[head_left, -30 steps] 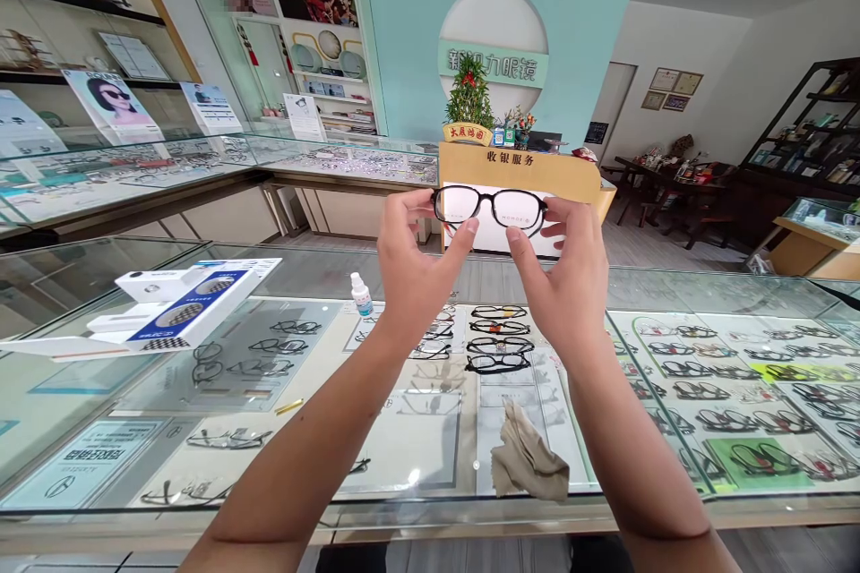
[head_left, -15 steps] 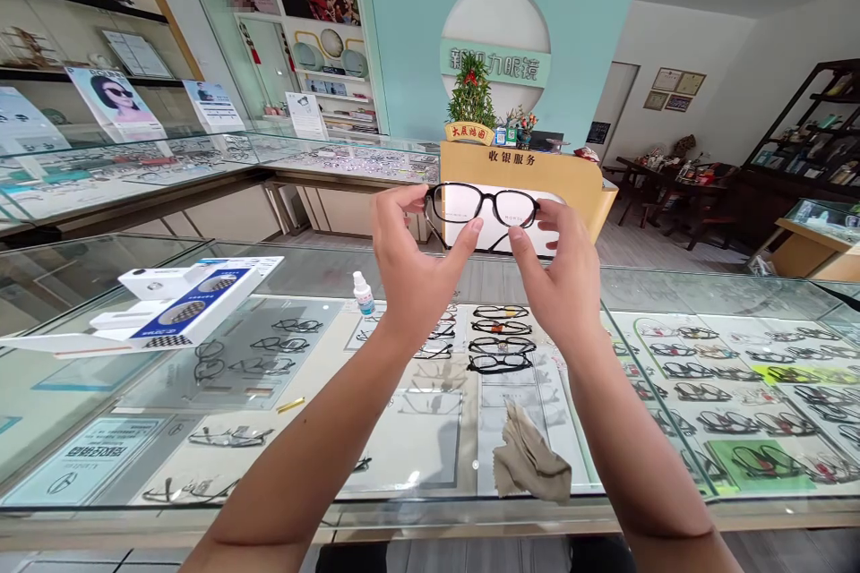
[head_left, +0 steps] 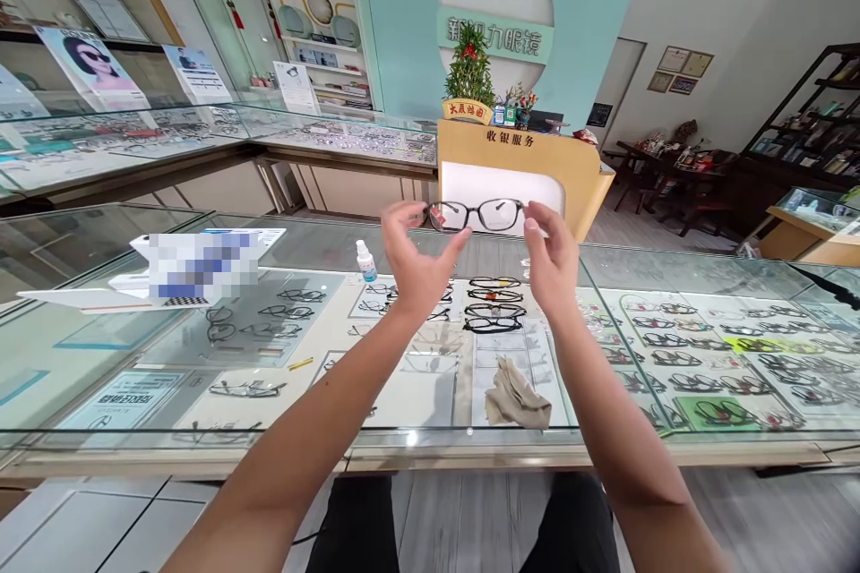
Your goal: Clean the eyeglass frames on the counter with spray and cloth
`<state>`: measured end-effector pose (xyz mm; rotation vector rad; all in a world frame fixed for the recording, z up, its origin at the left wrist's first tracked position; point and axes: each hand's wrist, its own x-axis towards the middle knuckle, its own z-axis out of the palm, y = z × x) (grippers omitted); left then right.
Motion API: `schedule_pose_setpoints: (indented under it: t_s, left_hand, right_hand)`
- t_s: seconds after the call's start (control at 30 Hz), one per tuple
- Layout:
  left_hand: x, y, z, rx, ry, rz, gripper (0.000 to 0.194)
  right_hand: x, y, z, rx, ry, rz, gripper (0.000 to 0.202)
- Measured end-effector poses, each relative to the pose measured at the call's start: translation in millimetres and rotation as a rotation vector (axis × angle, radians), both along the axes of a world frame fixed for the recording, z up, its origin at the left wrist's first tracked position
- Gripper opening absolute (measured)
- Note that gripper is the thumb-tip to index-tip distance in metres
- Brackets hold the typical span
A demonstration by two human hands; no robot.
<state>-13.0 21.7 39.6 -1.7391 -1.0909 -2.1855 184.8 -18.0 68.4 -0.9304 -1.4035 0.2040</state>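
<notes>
A pair of dark-rimmed eyeglasses (head_left: pixel 475 215) is held up in the air above the glass counter, its lenses upright. My left hand (head_left: pixel 417 255) is closed on the frame's left side, the fingertips slightly blurred and the thumb below the left lens. On the opposite side, my right hand (head_left: pixel 552 255) pinches the frame near its hinge. Below my hands, several black-framed glasses (head_left: pixel 494 309) lie in a column. A crumpled beige cleaning cloth (head_left: pixel 517 394) rests near the counter's front edge.
On the glass counter (head_left: pixel 409 457) stand a small white spray bottle (head_left: pixel 366 260) and an open white and blue box (head_left: pixel 202 269). A yellow stick (head_left: pixel 301 363) lies left of centre. More eyeglasses (head_left: pixel 722 412) fill the right side. A wooden cashier desk (head_left: pixel 584 170) stands beyond.
The eyeglasses have turned and shifted slightly left. My right hand has moved left and its thumb has left the lens's lower rim for the frame's side. The camera view has tilted down.
</notes>
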Motion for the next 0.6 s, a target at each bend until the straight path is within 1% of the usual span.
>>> schedule_pose_setpoints:
  t_s: [0.07, 0.13, 0.2, 0.27, 0.33, 0.4, 0.47, 0.6]
  left_hand:
    - [0.5, -0.2, -20.9, -0.039, 0.013, -0.003, 0.063]
    - [1.0, -0.8, -38.5, -0.069, 0.037, -0.008, 0.064]
    - [1.4, -1.2, -51.7, -0.053, 0.066, -0.020, 0.062]
    - [1.7, -0.7, -60.8, -0.025, 0.090, -0.033, 0.060]
    - [1.4, 1.0, -66.6, -0.031, 0.098, -0.041, 0.061]
    - [0.6, 3.3, -70.1, -0.068, 0.096, -0.048, 0.062]
    - [-0.6, 5.3, -72.0, -0.094, 0.088, -0.063, 0.061]
    - [-2.7, 6.6, -73.0, -0.072, 0.067, -0.094, 0.059]
  right_hand:
    - [2.8, 3.7, -20.7, -0.075, 0.054, 0.051, 0.049]
    - [4.1, 7.3, -39.5, -0.113, 0.083, 0.071, 0.049]
    - [4.3, 11.4, -54.8, -0.152, 0.111, 0.074, 0.050]
    - [3.9, 15.8, -66.2, -0.197, 0.147, 0.091, 0.054]
    - [3.5, 19.8, -73.4, -0.238, 0.189, 0.123, 0.057]
    - [3.3, 22.7, -76.7, -0.280, 0.224, 0.156, 0.057]
    - [3.3, 24.0, -77.2, -0.319, 0.255, 0.187, 0.055]
    - [3.1, 24.5, -76.5, -0.356, 0.312, 0.238, 0.052]
